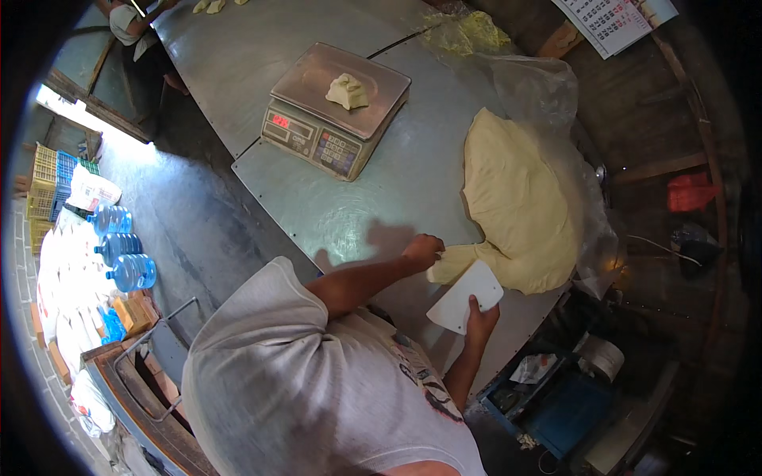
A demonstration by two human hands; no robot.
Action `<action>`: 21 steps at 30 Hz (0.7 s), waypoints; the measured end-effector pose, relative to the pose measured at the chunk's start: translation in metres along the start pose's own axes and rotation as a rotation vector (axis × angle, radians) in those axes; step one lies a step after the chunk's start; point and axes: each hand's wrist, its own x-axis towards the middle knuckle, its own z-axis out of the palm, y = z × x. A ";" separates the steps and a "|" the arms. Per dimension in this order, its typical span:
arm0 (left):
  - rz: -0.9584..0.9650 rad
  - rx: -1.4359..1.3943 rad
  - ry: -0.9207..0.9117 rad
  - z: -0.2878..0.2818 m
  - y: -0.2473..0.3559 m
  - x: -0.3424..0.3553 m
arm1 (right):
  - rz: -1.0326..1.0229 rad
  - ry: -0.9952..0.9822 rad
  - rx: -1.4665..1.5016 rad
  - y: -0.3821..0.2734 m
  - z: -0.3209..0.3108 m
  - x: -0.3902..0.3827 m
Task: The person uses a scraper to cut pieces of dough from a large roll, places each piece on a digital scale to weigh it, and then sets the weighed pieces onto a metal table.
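Observation:
A big mass of pale dough (pixel 520 198) lies on the metal table, with a narrow tongue of it drawn out toward me. My left hand (pixel 425 251) is closed on the end of that tongue, its fingers curled over the dough. In my right hand (pixel 481 319) is a flat white dough scraper (pixel 467 298), gripped by one edge, with its far edge beside the dough tongue. Whether the scraper touches the dough I cannot tell. Farther off, a small lump of dough (pixel 347 92) rests on the pan of a digital scale (pixel 333 131).
Clear plastic sheeting (pixel 587 214) lies along the dough's right side. A drawer unit (pixel 571 404) stands below the table's near right edge. Blue water bottles (pixel 123 250) and sacks stand on the floor at left. Another person (pixel 131 24) is at the far left.

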 end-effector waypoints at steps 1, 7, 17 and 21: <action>-0.120 0.000 -0.110 0.000 0.001 -0.002 | -0.096 0.003 -0.138 -0.020 0.011 0.004; -0.168 -0.019 -0.008 -0.010 -0.016 -0.017 | -0.108 -0.029 -0.805 -0.062 0.105 0.029; -0.610 -1.245 0.154 -0.092 -0.056 -0.030 | 0.115 -0.296 0.062 -0.003 0.134 0.046; -0.541 -1.111 0.206 -0.129 -0.029 -0.039 | 0.212 -0.252 0.134 0.000 0.094 0.004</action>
